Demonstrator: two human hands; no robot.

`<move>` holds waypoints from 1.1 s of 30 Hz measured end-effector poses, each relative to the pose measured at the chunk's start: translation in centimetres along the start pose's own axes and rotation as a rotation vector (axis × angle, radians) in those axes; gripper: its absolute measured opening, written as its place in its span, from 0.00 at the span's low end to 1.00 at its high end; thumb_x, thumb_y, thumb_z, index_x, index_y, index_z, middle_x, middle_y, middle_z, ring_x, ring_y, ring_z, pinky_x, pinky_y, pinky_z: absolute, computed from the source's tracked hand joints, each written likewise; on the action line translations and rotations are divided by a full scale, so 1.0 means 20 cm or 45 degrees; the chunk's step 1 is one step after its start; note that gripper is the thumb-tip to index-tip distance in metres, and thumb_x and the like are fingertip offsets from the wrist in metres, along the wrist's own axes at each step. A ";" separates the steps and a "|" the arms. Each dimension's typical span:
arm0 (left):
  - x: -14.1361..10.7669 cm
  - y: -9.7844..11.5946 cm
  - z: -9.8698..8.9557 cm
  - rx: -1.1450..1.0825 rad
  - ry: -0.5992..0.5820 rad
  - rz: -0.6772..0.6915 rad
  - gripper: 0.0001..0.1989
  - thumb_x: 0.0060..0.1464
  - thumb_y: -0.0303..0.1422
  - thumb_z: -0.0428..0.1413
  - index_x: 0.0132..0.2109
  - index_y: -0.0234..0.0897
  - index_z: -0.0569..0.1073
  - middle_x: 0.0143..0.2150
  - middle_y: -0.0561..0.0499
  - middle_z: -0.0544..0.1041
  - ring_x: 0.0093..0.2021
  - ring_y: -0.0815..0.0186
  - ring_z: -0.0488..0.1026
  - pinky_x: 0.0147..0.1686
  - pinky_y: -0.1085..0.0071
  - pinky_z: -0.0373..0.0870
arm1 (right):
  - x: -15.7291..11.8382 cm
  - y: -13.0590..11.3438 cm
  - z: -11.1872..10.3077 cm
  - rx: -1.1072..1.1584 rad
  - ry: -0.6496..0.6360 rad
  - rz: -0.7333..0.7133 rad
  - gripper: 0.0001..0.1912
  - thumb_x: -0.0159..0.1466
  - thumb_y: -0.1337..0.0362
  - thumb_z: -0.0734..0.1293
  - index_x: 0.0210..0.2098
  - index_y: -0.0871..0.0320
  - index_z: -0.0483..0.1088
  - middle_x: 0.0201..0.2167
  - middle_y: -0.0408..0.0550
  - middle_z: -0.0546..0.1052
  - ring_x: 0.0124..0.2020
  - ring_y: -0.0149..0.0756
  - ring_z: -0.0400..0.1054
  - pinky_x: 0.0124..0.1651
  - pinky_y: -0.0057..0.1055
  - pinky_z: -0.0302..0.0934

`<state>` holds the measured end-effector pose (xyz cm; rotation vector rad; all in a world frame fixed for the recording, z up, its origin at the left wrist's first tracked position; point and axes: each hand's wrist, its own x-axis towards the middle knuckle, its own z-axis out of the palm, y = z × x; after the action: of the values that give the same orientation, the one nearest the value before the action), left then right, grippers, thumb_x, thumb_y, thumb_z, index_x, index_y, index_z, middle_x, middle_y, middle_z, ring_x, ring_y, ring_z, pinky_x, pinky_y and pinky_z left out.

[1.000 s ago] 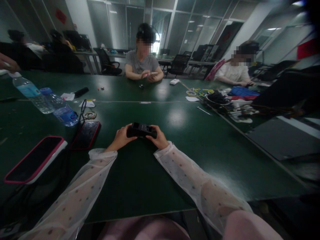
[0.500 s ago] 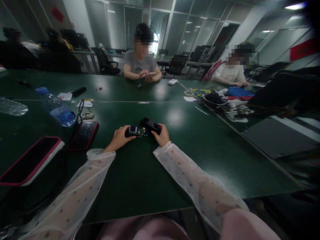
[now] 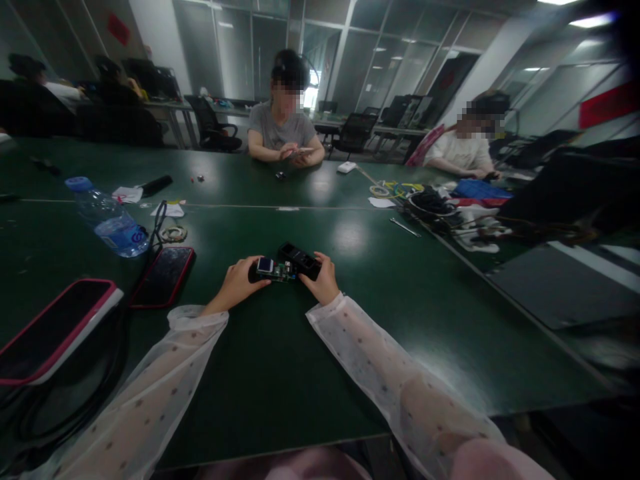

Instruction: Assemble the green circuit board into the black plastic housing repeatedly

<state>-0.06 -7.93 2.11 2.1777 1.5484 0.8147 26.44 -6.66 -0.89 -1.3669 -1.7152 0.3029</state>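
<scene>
Over the green table [image 3: 280,373], my left hand [image 3: 243,281] grips a green circuit board [image 3: 284,271] with a small screen at its left end, between thumb and fingers. A black casing [image 3: 298,257] is held by my right hand [image 3: 323,277] at its right end, slanting down to the right. The two pieces are side by side, the casing slightly behind the board and overlapping or nearly touching its right end. Whether they touch is not clear.
To the left are a water bottle [image 3: 117,230], a red-edged phone [image 3: 164,277], a larger pink-edged device [image 3: 55,330] and black cables. Cables, cloth [image 3: 483,189] and a grey panel [image 3: 565,283] lie right. Two people sit across the table.
The view has shifted a little. The casing has drawn slightly closer to the board, and both hands keep their holds. The clear bottle at the far left has left the view.
</scene>
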 end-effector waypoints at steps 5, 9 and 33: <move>0.00 0.00 0.00 -0.022 -0.013 -0.007 0.36 0.50 0.43 0.64 0.64 0.46 0.60 0.57 0.45 0.73 0.58 0.50 0.69 0.55 0.51 0.62 | -0.01 -0.03 -0.03 0.009 -0.013 -0.056 0.36 0.54 0.61 0.72 0.59 0.57 0.57 0.49 0.57 0.69 0.52 0.53 0.63 0.56 0.56 0.60; 0.00 -0.01 0.00 -0.034 -0.022 0.006 0.35 0.51 0.42 0.63 0.64 0.46 0.61 0.58 0.45 0.72 0.58 0.51 0.68 0.55 0.51 0.62 | -0.01 -0.04 -0.04 0.047 0.026 -0.066 0.32 0.56 0.60 0.71 0.57 0.58 0.60 0.48 0.56 0.70 0.51 0.51 0.64 0.56 0.54 0.61; 0.00 0.01 -0.01 -0.028 -0.029 0.031 0.31 0.53 0.41 0.62 0.62 0.46 0.62 0.60 0.47 0.71 0.59 0.51 0.67 0.55 0.52 0.62 | 0.00 0.00 -0.02 0.119 0.123 -0.061 0.24 0.62 0.57 0.66 0.55 0.58 0.60 0.48 0.59 0.68 0.50 0.52 0.66 0.54 0.56 0.64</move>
<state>-0.13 -8.07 2.31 2.1864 1.4978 0.8074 26.73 -6.77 -0.60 -1.2511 -1.6311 0.2824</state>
